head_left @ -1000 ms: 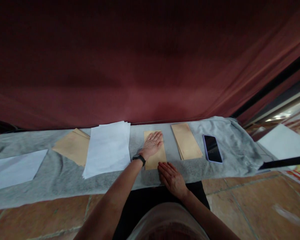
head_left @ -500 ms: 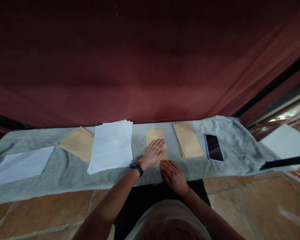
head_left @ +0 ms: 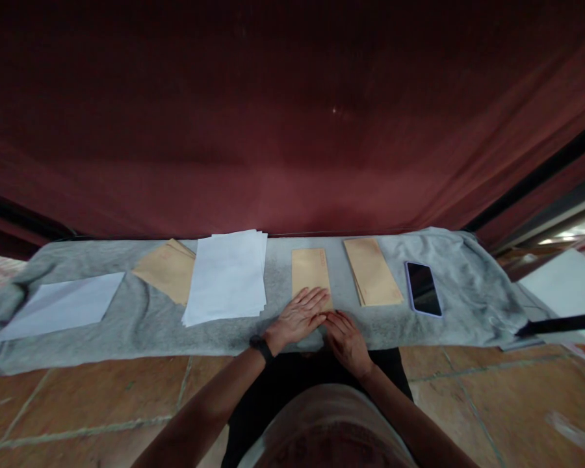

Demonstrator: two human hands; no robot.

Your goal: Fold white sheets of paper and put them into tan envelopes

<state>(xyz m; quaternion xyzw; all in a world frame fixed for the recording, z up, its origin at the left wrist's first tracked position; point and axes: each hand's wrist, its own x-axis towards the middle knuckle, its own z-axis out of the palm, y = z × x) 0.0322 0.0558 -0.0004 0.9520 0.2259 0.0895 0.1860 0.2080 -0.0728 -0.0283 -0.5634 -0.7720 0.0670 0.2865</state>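
A brown paper envelope (head_left: 310, 268) with small red print lies upright on the grey cloth in front of me. My left hand (head_left: 299, 318), a dark watch on its wrist, rests flat across the envelope's lower part with fingers stretched out. At the envelope's bottom right corner is my right hand (head_left: 347, 341), its fingers extended and slightly bent, close against the left thumb. The envelope's lower end is hidden under the hands. To the right lies a small stack of brown envelopes (head_left: 374, 273).
Left of the hands are a stack of white paper (head_left: 228, 276), more brown envelopes (head_left: 168, 270) partly under it, and a white sheet (head_left: 68, 304). A phone (head_left: 423, 288) lies at right on the grey cloth (head_left: 472, 292). A dark red curtain (head_left: 292, 130) hangs behind.
My left hand has slid down the envelope toward its lower end, uncovering more of the upper part. The right hand's fingers now meet the left thumb. The view has shifted slightly.
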